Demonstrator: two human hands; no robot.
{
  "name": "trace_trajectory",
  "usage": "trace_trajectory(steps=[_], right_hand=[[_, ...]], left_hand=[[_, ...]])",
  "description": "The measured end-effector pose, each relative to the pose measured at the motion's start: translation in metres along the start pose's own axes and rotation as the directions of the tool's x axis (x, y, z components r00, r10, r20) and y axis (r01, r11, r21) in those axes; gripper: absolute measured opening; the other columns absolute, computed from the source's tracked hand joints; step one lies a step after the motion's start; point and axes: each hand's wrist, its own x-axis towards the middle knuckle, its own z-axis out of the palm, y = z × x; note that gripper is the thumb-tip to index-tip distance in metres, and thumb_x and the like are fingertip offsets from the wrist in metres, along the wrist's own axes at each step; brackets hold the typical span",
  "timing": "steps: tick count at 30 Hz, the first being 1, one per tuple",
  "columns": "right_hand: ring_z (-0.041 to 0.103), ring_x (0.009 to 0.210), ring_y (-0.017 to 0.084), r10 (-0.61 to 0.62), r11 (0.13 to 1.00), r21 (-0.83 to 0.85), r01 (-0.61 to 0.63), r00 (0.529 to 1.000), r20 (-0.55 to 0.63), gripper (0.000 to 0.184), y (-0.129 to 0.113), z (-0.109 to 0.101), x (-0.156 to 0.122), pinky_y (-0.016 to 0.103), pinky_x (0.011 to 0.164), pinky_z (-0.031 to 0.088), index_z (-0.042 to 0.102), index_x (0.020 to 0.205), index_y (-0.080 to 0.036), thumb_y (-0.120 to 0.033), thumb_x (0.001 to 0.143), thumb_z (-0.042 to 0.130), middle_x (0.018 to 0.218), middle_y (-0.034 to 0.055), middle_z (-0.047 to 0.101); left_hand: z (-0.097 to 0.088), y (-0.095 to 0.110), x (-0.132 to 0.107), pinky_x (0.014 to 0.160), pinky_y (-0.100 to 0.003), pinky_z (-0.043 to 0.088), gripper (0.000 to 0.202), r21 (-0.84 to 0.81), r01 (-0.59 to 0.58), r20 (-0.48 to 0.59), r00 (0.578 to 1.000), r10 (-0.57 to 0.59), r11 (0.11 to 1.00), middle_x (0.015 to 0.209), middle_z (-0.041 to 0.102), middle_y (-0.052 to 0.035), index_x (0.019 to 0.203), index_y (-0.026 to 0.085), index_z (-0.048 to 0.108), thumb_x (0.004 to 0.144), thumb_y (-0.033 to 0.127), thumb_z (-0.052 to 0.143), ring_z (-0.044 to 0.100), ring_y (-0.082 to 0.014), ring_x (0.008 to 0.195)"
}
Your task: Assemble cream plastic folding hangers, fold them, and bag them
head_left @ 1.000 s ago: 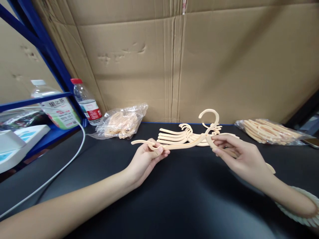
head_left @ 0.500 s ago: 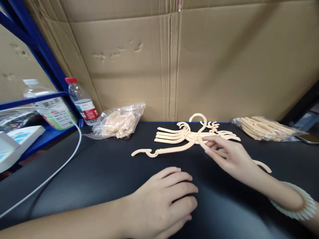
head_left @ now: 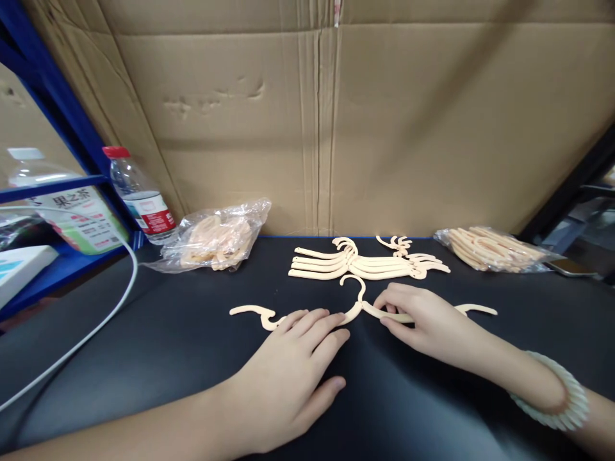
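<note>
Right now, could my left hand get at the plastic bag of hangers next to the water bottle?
Probably yes. The left hand lies open with its fingertips on the loose hanger. Only bare black table lies between it and the bag, which sits farther back on the left.

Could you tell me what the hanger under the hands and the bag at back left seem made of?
The hanger looks like moulded plastic, cream and matte: thin, uniform, smoothly curved. The bag seems thin clear plastic film: glossy, crinkled, with its contents showing through.
</note>
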Motion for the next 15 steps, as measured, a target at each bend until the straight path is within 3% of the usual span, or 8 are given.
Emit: trace_trajectory(steps=[3, 8, 15], right_hand=[[0.060, 0.079, 0.021, -0.021, 0.999, -0.037, 0.020, 0.999, -0.034, 0.014, 0.002, 0.003, 0.000, 0.032, 0.067, 0.048, 0.064, 0.093, -0.022, -0.015, 0.086, 0.053, 0.085, 0.0034, 0.061], [0.057, 0.101, 0.027, -0.099, 0.992, -0.090, 0.087, 0.985, -0.140, 0.020, 0.010, 0.009, 0.003, 0.043, 0.087, 0.050, 0.063, 0.106, -0.018, -0.018, 0.088, 0.053, 0.105, 0.0106, 0.061], [0.053, 0.116, 0.029, -0.133, 0.985, -0.129, 0.116, 0.983, -0.128, 0.029, 0.010, 0.015, 0.006, 0.049, 0.098, 0.047, 0.059, 0.120, -0.016, -0.020, 0.094, 0.047, 0.125, 0.0141, 0.058]], left_hand=[[0.000, 0.000, -0.001, 0.108, -0.056, 0.036, 0.046, -0.015, 0.013, 0.004, 1.000, -0.013, 1.000, 0.147, 0.046, -0.0119, 0.135, 0.019, 0.049, 0.090, 0.027, 0.053, 0.043, -0.0360, 0.132], [0.001, -0.004, -0.001, 0.110, -0.061, 0.029, 0.048, -0.044, 0.050, 0.038, 0.998, -0.048, 0.998, 0.151, 0.040, -0.0126, 0.137, 0.021, 0.048, 0.091, 0.033, 0.052, 0.036, -0.0377, 0.137], [0.001, -0.013, 0.002, 0.113, -0.065, 0.018, 0.047, -0.106, 0.057, -0.002, 0.998, -0.058, 0.993, 0.151, 0.040, -0.0105, 0.137, 0.025, 0.049, 0.091, 0.034, 0.054, 0.033, -0.0369, 0.139]])
